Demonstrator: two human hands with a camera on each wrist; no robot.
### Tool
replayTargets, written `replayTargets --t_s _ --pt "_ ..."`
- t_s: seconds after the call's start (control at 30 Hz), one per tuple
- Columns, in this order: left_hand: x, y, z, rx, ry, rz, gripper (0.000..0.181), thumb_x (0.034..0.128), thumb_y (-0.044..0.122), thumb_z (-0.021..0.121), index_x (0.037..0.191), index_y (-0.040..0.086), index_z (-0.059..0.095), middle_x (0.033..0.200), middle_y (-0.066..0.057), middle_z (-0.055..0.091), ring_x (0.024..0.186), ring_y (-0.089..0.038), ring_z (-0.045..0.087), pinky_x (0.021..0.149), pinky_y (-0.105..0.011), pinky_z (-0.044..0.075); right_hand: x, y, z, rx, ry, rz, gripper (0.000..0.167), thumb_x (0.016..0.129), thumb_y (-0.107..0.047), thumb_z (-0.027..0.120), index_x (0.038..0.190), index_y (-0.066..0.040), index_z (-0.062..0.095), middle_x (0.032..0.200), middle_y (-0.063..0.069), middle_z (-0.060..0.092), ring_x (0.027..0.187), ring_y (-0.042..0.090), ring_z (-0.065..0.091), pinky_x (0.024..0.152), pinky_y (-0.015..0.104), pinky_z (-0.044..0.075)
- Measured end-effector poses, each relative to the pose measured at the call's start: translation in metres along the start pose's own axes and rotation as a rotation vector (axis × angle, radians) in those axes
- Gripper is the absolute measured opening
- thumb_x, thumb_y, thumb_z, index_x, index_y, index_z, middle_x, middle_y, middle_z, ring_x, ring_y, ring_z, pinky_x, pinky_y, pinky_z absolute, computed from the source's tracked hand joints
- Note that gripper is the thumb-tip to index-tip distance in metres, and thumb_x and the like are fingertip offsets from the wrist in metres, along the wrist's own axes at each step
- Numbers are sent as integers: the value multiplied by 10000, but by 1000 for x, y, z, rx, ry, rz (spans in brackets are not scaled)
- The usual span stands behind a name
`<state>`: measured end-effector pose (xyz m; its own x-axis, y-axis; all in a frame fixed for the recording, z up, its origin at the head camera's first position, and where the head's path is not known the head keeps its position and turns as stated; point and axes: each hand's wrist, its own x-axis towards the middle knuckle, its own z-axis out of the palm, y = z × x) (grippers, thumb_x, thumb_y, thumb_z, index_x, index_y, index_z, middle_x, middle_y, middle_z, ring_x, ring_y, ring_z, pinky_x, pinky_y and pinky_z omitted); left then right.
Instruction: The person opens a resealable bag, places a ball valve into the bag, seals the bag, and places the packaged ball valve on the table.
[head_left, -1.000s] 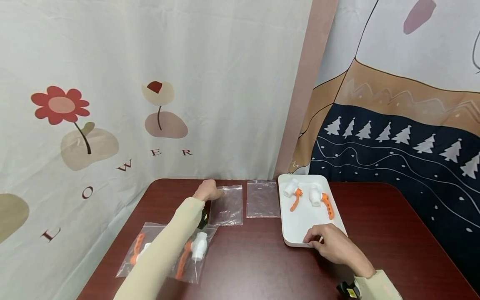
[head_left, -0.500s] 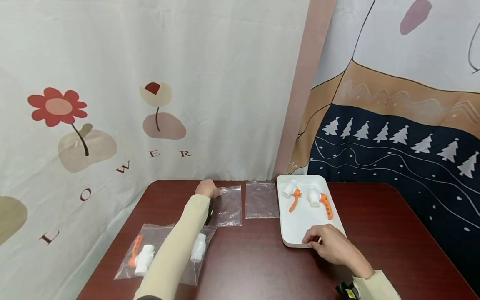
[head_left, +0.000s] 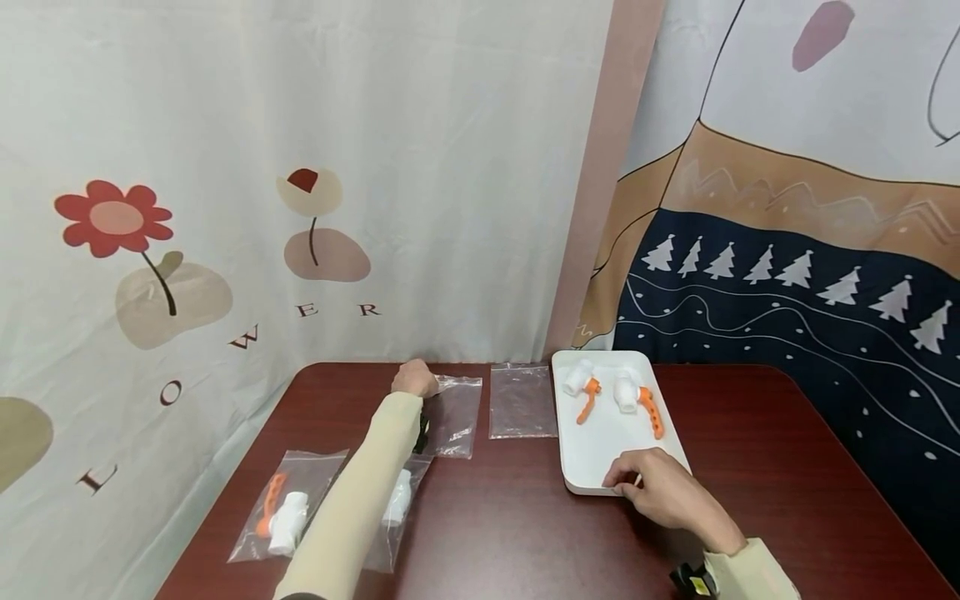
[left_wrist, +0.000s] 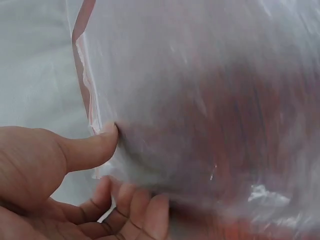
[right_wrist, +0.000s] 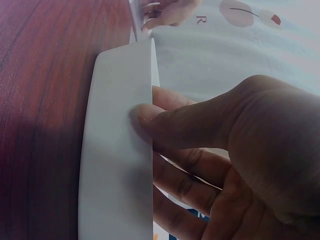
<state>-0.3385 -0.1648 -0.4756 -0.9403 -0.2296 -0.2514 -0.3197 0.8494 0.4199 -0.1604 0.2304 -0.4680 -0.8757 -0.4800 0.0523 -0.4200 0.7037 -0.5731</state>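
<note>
At the table's far side my left hand [head_left: 415, 379] pinches the upper left corner of a clear zip bag [head_left: 456, 425]. In the left wrist view, the thumb [left_wrist: 95, 150] lies on top of the film with curled fingers below it. My right hand [head_left: 667, 492] holds the near rim of a white tray [head_left: 600, 467]; the right wrist view has the thumb [right_wrist: 155, 120] on the outer wall and the other fingers inside. Two white valve-like fittings [head_left: 626, 393] with orange handles [head_left: 651, 412] lie in the tray. A second flat zip bag [head_left: 522, 402] is left of it.
Front left on the dark red table [head_left: 510, 533] lie two filled bags, one holding a white fitting [head_left: 288, 523] and orange handle [head_left: 271, 504]. The left sleeve [head_left: 360, 508] partly covers the other bag [head_left: 386, 533]. A printed curtain [head_left: 450, 208] hangs behind the table.
The left forearm has swung to the right, uncovering more of the leftmost filled bag. The pinched bag's near edge has shifted and slanted slightly. My right hand stays on the tray.
</note>
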Motion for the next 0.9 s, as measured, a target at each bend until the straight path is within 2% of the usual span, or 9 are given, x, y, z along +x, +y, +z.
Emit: replayTargets --t_s 0.2,0.37,0.47,0.57,0.67,0.73,0.77,0.83,0.9 --pt "3 2 0 -45 24 -16 127 919 99 695 950 -24 690 786 -120 583 636 -227 493 568 -364 443 -1 1 0 1 2 2 181 901 -48 734 885 -226 765 829 -134 721 701 -62 540 628 204 478" --pt "0 -2 0 -117 56 -7 155 898 71 714 986 -53 685 868 -178 632 679 -246 507 578 -364 454 0 0 0 3 -1 -6 174 902 -52 737 887 -223 767 834 -127 725 712 -60 541 634 206 485" --pt "-1 -5 0 -141 82 7 109 895 75 705 877 -15 646 822 -159 600 678 -246 497 569 -356 446 0 1 0 6 -8 -6 184 901 -45 733 888 -225 767 841 -128 727 714 -60 537 636 206 483" --pt "-3 -5 -2 -170 102 35 264 920 82 612 679 82 504 658 -64 460 589 -200 415 516 -330 385 0 1 0 2 -9 -7 194 899 -37 730 886 -227 767 846 -131 726 710 -63 535 631 205 480" --pt "-6 -4 -6 -253 101 66 397 932 68 528 575 148 373 542 13 311 503 -149 296 463 -306 315 0 1 0 -5 -4 -11 196 896 -34 729 883 -227 767 840 -132 725 708 -66 538 631 206 481" --pt "-9 -5 -9 -326 102 78 402 929 50 514 563 152 384 509 34 305 470 -131 291 443 -293 314 0 1 -1 -6 -2 -12 198 894 -32 728 882 -226 767 838 -133 725 707 -66 537 630 206 479" --pt "-11 -5 -11 -360 104 82 382 926 43 521 568 140 429 499 34 344 461 -128 322 440 -287 330 0 1 -1 -6 -3 -12 199 895 -33 729 881 -228 767 836 -135 725 706 -66 537 629 205 479" --pt "-14 -5 -15 -430 108 94 283 925 30 566 648 84 564 537 -10 502 475 -163 477 458 -296 419 0 1 -1 0 -8 -11 203 897 -30 726 885 -227 767 838 -134 725 704 -62 538 627 206 478" --pt "-18 -6 -18 -473 109 108 150 934 41 617 793 34 669 665 -88 661 581 -234 627 517 -329 507 0 1 -1 4 -14 -8 205 898 -29 724 888 -229 767 842 -134 725 704 -61 539 625 206 477"
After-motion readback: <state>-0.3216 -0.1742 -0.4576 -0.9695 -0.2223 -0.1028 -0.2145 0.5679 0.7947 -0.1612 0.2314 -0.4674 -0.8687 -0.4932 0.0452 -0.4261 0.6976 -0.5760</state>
